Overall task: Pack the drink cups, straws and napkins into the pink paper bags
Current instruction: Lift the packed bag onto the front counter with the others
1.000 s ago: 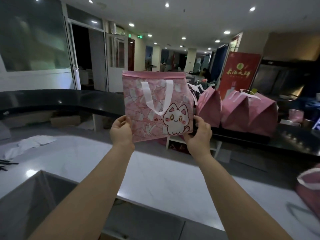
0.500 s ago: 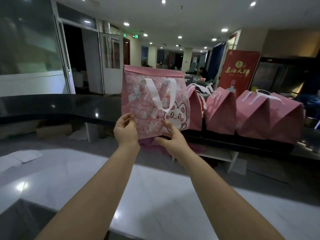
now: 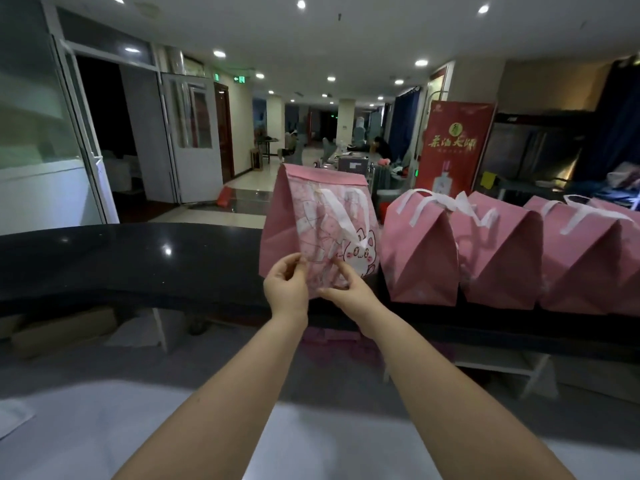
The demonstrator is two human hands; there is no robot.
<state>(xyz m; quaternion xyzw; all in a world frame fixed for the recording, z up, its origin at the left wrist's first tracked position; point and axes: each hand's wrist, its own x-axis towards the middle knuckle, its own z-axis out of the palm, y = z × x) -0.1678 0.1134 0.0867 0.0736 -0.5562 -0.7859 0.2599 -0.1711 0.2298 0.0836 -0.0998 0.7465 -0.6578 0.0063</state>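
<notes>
We hold a pink paper bag [image 3: 313, 220], with a white ribbon handle and a cartoon cat print, up in the air in front of us, just above the front edge of the long glossy black counter [image 3: 138, 258] and immediately left of the row of pink paper bags with white handles [image 3: 498, 261] standing on it. A second ago the bag faced us flat, with our hands spread at its two lower corners. Now they have closed in at the middle of its bottom edge: our left hand [image 3: 285, 289] pinches the lower edge between thumb and fingers, and our right hand [image 3: 349, 293] pinches the paper just beside it. The bag has also turned, so its plain side fold shows on the left, and it has come nearer the row. We take this as spreading the base so the bag can stand. No cups, straws or napkins are visible, so filling probably lies ahead.
</notes>
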